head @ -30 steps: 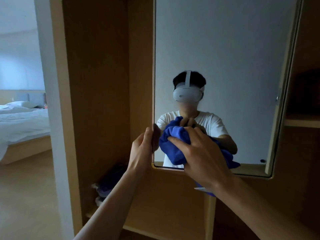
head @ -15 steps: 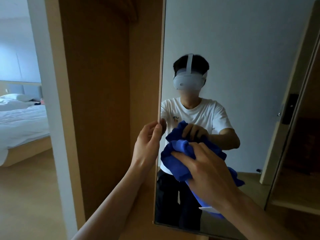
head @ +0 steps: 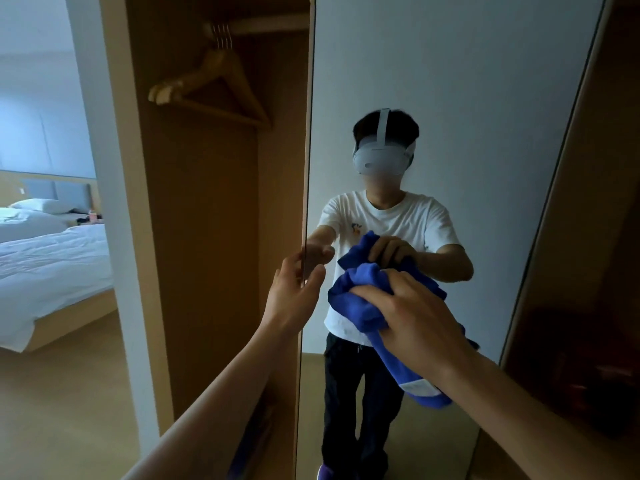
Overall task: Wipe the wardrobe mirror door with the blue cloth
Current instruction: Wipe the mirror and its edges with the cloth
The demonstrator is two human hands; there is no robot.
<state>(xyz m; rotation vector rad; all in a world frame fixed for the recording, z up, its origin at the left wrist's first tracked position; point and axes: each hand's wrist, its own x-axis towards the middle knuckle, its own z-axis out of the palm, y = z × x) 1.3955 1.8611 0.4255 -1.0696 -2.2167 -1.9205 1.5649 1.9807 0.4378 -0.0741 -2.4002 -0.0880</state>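
Head view: an open wardrobe bay (head: 207,237) of light wood fills the middle, with wooden hangers (head: 214,88) on a rail (head: 263,27) near its top. To the left, past a white wall edge, a bed (head: 52,265) with white linen and a pillow (head: 34,204) stands on a pale wooden floor (head: 69,410). The wardrobe mirror door (head: 450,98) stands upright on the right, its long axis vertical and its thin left edge towards the camera. The glass reflects a person in a white T-shirt and dark trousers. Nothing lies between the hands and the glass.

The left hand (head: 294,299) reaches to the door's left edge, the thumb on the glass side and the fingers behind the edge, spread somewhat apart; whether they clasp it cannot be told. The right hand (head: 415,323) curls its fingers over the bunched blue cloth (head: 360,303) and holds it against the mirror at chest height. The cloth runs from upper left to lower right, its loose end with a white patch hanging under the right wrist
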